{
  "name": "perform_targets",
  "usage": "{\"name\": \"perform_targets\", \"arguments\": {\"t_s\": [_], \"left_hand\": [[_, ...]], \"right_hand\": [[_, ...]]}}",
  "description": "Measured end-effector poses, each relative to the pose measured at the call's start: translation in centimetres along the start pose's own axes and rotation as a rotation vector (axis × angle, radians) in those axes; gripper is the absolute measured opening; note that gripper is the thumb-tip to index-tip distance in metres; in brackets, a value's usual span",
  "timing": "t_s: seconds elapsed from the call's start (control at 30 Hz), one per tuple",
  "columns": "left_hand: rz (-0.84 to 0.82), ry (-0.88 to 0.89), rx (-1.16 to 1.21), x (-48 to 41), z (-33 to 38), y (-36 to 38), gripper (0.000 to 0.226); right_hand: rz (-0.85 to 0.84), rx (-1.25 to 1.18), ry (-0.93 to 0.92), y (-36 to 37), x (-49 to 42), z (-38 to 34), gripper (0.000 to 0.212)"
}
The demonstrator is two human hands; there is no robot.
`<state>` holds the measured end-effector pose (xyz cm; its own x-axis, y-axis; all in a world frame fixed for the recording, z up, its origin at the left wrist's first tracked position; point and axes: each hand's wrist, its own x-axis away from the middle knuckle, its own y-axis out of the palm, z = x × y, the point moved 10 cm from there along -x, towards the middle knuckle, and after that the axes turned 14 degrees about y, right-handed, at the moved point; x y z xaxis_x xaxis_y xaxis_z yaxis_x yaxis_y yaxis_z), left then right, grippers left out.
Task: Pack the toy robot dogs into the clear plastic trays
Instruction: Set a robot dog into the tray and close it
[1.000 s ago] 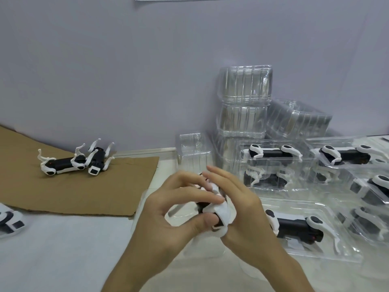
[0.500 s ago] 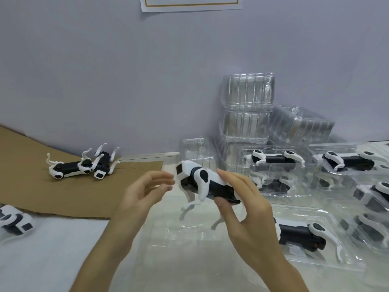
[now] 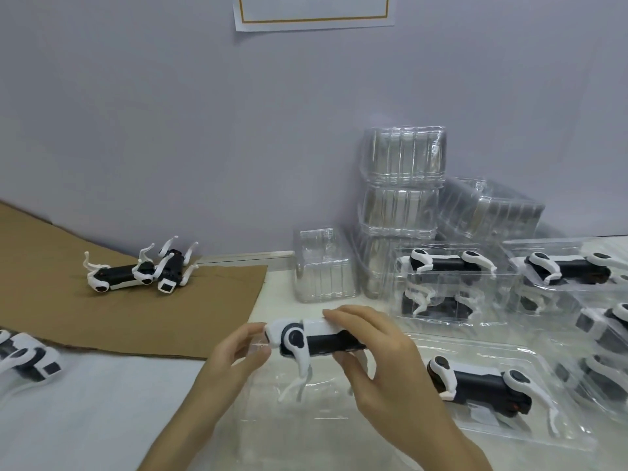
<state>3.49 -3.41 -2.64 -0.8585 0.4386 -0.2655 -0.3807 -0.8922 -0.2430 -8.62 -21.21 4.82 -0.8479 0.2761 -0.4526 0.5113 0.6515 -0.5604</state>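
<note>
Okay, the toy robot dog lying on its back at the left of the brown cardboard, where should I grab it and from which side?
Probably pinch the upturned dog across its long black body, between the two leg pairs, coming from its near side. Its thin white legs stick up and look flimsy, and a second dog touches its right end.

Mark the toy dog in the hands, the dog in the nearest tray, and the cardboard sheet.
held toy dog (image 3: 316, 329): head view, white top of its back.
packed dog (image 3: 482, 385): head view, black body.
cardboard sheet (image 3: 204, 300): head view, bare middle.
</note>
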Motion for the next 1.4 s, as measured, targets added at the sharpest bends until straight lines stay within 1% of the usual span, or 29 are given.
{"name": "perform_targets", "arguments": {"t_s": [0.07,0.17,0.27,0.33,0.43,0.47,0.57,0.67,0.83,1.0,1.1,1.13,1.17,1.23,1.27,1.33,1.4], "left_hand": [[0.049,-0.023,0.004,0.2,-0.3,-0.2,0.022],[0.093,-0.065,0.030,0.4,-0.7,-0.1,0.024],[0.117,-0.133,0.039,0.6,-1.5,-0.3,0.018],[0.108,-0.143,0.014,0.6,-1.7,-0.3,0.014],[0.112,-0.104,-0.053,0.6,-1.0,-0.6,0.020],[0.118,-0.101,-0.066,0.6,-0.9,-0.8,0.021],[0.139,-0.107,-0.086,0.6,-0.9,-0.9,0.018],[0.162,-0.131,-0.101,0.6,-1.0,-1.1,0.018],[0.147,-0.142,-0.151,0.5,-1.1,-1.2,0.019],[0.131,-0.147,-0.155,0.5,-1.3,-1.2,0.018],[0.108,-0.156,-0.179,0.5,-1.5,-1.2,0.022],[0.093,-0.152,-0.173,0.5,-1.5,-1.1,0.025],[0.073,-0.150,-0.155,0.5,-1.4,-0.9,0.033],[0.033,-0.173,-0.113,0.8,-1.4,-0.5,0.049],[0.014,-0.188,-0.108,0.8,-1.5,-0.3,0.052],[0.006,-0.211,-0.096,1.0,-1.5,-0.2,0.048],[0.038,-0.223,-0.083,1.1,-1.5,-0.5,0.037]], "right_hand": [[0.014,-0.012,0.000,-0.2,0.0,-0.1,0.050],[0.080,-0.050,0.014,-1.3,0.0,-0.3,0.052],[0.094,-0.011,-0.012,-1.3,0.3,-1.2,0.050],[0.032,0.033,-0.013,-0.1,0.5,-1.5,0.047],[-0.136,0.111,0.088,2.4,0.5,-0.4,0.045],[-0.161,0.123,0.117,2.8,0.5,-0.1,0.045],[-0.147,0.154,0.152,2.8,0.6,0.3,0.046],[-0.139,0.249,0.142,2.9,0.7,0.2,0.047],[-0.207,0.226,0.175,3.5,0.5,0.7,0.045],[-0.201,0.231,0.187,3.6,0.6,0.9,0.046],[-0.235,0.272,0.197,4.1,0.7,1.3,0.047],[-0.242,0.267,0.195,4.1,0.7,1.3,0.046],[-0.245,0.246,0.195,4.1,0.7,1.3,0.046],[-0.212,0.114,0.222,3.4,0.5,1.2,0.044],[-0.162,0.021,0.233,2.5,0.2,1.2,0.043],[-0.017,-0.117,0.240,0.2,-0.1,1.1,0.041],[0.086,-0.184,0.246,-1.7,-0.3,1.2,0.040]]}}
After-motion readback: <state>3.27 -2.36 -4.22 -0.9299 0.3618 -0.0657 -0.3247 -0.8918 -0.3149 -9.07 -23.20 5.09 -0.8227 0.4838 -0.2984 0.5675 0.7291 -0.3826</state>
